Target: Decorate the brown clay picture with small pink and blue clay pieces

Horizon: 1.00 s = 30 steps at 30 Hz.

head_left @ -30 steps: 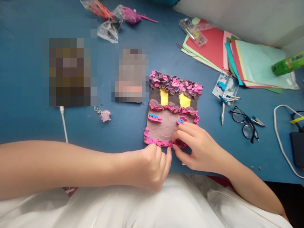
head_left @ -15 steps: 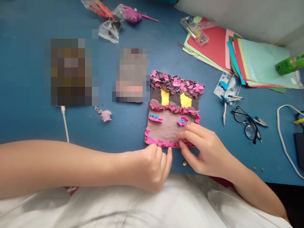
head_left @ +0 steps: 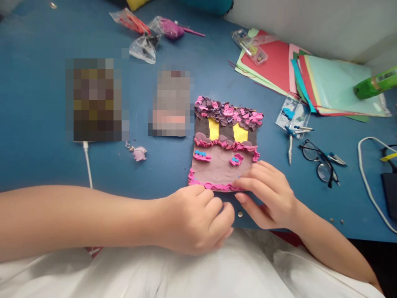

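A clay-decorated panel [head_left: 217, 169] lies flat on the table, with a pink ruffled border, a mauve lower field, yellow and dark blocks above, and pink and purple petals along the top. My left hand [head_left: 201, 219] is curled at its near edge, knuckles touching or just below the pink border; whatever its fingers pinch, if anything, is hidden. Fingertips of my right hand [head_left: 269, 194] rest on the panel's lower right corner, the thumb apart from them below the edge. Two small pink-and-blue clay pieces, a left one [head_left: 202, 156] and a right one [head_left: 236, 159], sit on the mauve field.
Two blurred rectangular items, a left one [head_left: 96, 99] with a white cable [head_left: 88, 165] and a right one [head_left: 172, 103], lie leftward. A pink charm [head_left: 139, 153], bagged clay [head_left: 171, 29], coloured paper [head_left: 269, 62], compasses [head_left: 290, 145], eyeglasses [head_left: 324, 171] and a green bottle [head_left: 374, 85] surround the panel.
My left hand has turned, its outer fingers curling in and shifting right. My right hand has slid slightly right along the panel. The whole view has shifted a little.
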### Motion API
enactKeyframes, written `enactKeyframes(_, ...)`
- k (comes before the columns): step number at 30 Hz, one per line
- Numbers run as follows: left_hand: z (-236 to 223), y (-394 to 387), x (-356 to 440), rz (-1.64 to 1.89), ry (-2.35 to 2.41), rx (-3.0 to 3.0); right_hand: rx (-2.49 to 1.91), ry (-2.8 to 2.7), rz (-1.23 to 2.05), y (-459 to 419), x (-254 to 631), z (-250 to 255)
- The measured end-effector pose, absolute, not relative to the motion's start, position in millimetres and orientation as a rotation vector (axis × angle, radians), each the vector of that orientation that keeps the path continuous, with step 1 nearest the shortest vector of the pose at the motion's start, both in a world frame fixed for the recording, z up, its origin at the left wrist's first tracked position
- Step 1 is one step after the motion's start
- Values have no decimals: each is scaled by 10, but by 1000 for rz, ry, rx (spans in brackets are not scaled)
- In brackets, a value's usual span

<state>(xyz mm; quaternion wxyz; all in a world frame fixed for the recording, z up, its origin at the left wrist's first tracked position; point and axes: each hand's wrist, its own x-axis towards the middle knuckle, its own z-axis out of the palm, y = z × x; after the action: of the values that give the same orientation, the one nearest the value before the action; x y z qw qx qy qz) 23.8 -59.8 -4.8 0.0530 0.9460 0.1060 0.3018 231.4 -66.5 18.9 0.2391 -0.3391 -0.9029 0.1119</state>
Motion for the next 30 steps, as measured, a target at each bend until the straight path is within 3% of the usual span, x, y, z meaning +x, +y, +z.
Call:
enactKeyframes(6,18,-589,252,841,421,2311,-558,-2468,-73,-721,2313,203)
enactKeyframes(14,120,-549,221,639,389,1985,-704,-2356,-497,-753,2236,136)
enactKeyframes(20,125,-532,220,403,437,1698,-682,-2316,-501,-800,2158,118)
enactKeyframes(30,229,-469,270,357,442,1603,-625,-2324,-293,-841,2166,193)
